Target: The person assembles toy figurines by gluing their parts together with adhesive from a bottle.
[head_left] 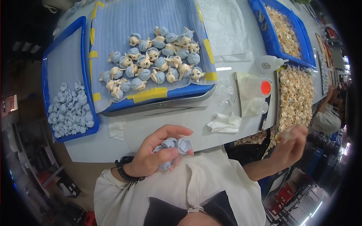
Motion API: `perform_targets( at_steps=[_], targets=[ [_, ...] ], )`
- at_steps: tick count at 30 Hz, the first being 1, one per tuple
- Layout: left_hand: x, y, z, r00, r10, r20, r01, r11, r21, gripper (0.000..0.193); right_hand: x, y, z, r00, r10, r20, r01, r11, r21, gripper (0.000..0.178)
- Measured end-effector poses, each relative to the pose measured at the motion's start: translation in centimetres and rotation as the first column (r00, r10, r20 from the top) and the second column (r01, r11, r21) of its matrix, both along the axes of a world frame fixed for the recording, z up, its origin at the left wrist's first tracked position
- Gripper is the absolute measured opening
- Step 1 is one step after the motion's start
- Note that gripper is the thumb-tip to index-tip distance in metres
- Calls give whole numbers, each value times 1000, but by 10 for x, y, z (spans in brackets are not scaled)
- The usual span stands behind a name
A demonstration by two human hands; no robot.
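Observation:
My left hand [158, 150] is curled round several blue-grey doll hair pieces [183, 145], close in front of my body. Out to the right, my right hand [293, 142] is closed with its fingertips pinched together at the near end of a tray of cream doll-head pieces [296, 94]. A small pale piece [285, 136] shows at those fingertips, too blurred to make out fully. Doll heads [152, 54] with pointed ears and blue-grey hair lie in a group on a cloth-covered tray [139, 15] taped in yellow.
More blue-grey hair pieces [69, 113] fill the near part of a blue tray [83, 49] at left. Tweezers [175, 110], a crumpled tissue [224, 123], a red-capped bottle [254, 86] and a white squeeze bottle [268, 64] lie nearby. Another blue bin [269, 35] stands far right. A person [327, 118] sits beyond.

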State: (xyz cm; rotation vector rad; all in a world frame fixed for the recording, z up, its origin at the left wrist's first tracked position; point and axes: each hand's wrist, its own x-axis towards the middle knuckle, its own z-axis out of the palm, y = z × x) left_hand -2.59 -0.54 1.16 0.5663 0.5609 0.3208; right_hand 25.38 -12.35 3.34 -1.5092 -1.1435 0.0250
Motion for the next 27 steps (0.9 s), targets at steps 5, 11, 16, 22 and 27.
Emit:
perform_targets(
  at_steps=[5,11,16,22,27],
  targets=[
    [-6,3,-5,991,-134,6,134,991,-3,38,-78,40,-23,671,475,-570,-601,798,-42,15],
    [-4,0,-3,981,-194,-1,194,980,31,38,-94,62,-23,623,631,-463,-709,705,7,35],
    [-6,3,-4,990,-139,-27,140,990,31,41,-96,65,-25,637,696,-332,-748,662,-47,31],
    [-8,0,-6,997,-73,-31,74,997,34,42,-89,65,-36,647,731,-215,-746,665,16,42],
    [-10,1,-7,996,-89,-20,90,995,51,42,-92,66,-23,712,666,-222,-700,700,-142,39]
  ],
)
